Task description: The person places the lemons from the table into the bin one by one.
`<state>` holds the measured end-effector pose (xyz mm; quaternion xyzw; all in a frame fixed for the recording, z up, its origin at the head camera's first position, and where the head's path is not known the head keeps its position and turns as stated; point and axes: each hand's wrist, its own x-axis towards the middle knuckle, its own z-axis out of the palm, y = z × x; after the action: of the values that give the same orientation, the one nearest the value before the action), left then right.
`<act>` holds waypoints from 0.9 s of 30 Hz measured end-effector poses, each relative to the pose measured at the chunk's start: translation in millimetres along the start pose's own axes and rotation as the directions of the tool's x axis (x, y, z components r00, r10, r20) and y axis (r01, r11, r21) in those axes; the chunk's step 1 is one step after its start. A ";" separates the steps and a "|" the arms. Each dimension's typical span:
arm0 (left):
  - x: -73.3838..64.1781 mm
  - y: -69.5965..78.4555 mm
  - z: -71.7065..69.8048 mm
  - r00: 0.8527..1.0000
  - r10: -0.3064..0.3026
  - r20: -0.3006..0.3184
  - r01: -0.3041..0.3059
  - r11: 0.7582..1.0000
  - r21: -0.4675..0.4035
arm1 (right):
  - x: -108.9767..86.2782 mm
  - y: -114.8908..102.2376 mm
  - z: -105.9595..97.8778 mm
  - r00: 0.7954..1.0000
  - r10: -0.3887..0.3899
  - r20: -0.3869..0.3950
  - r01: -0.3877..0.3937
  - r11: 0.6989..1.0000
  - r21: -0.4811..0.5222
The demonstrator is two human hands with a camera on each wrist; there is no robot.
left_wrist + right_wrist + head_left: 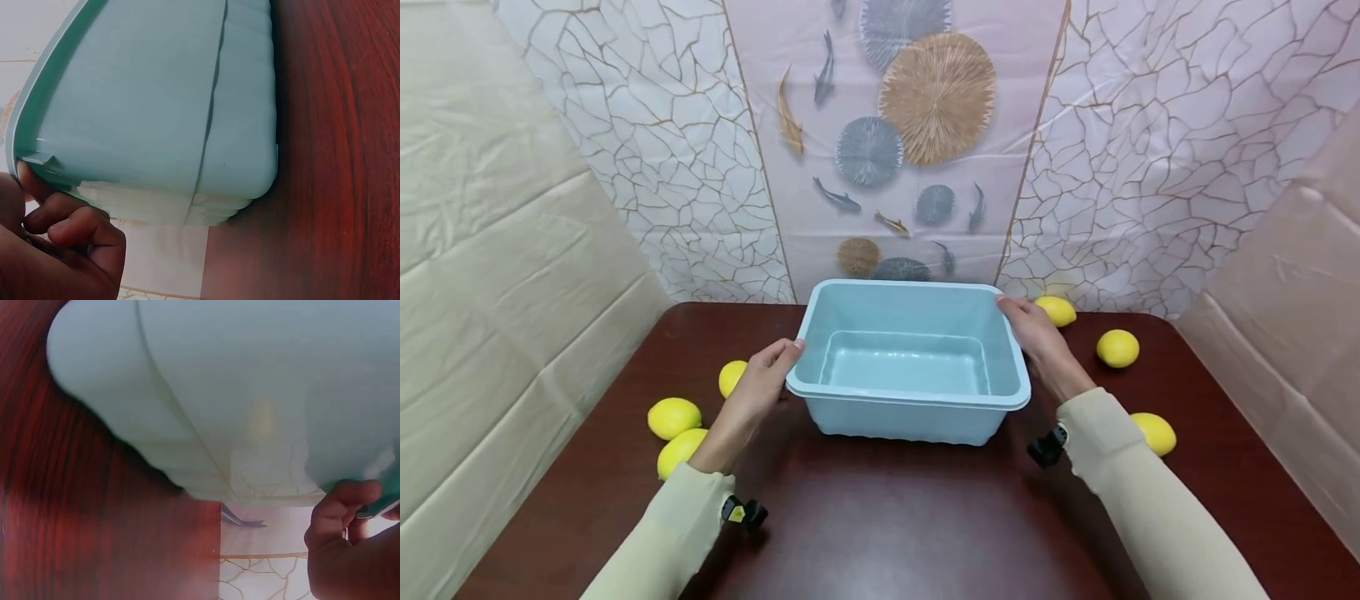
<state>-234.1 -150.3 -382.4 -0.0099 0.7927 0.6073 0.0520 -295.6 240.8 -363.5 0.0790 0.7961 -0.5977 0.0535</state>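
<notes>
The left hand (763, 375) and the right hand (1033, 325) stand apart from each other, one at each short side of a light blue basin (895, 422), and both are clamped on its rim (910, 396). The left hand holds the left side about its middle: the thumb lies on the rim, and in the left wrist view the fingers are bent under it, against the outer side. The right hand holds the right side near the far corner, also with the thumb at the rim; in the right wrist view its fingers are curled around the edge. Between thumb and fingers there is only the thin edge of the basin.

The basin is in the middle of a dark red-brown table (887, 517), toward the far side, upright, with its opening upward. Whether its bottom is touching the table or is a little above it, I cannot tell.

On the left of the basin there are three lemons: one (731, 377) is partly hidden behind the left hand, and two (673, 418) (681, 451) lie near the left forearm. On the right there are three more: one (1057, 311) just behind the right hand, one (1117, 348) farther to the right, and one (1156, 434) partly covered by the right sleeve (1150, 492). A patterned cloth wall (936, 100) stands behind the table.
</notes>
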 end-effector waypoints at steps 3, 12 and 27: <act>3.1 -2.1 2.3 1.000 -0.002 0.015 0.002 1.000 -0.012 | -0.1 4.7 -1.3 1.000 0.006 0.013 -0.006 0.998 0.055; -0.5 -0.4 -2.8 0.992 0.127 -0.023 -0.121 0.978 0.170 | 3.7 7.1 2.4 1.000 0.010 0.011 -0.011 0.992 0.129; 5.3 25.6 -33.6 0.975 0.211 0.075 -0.215 0.790 0.575 | 5.7 1.9 7.2 0.998 0.052 -0.033 -0.043 0.970 0.238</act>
<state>-243.8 -175.7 -349.6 0.0977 0.9355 0.3393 -0.0138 -300.8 234.7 -368.3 0.1155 0.7178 -0.6853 0.0426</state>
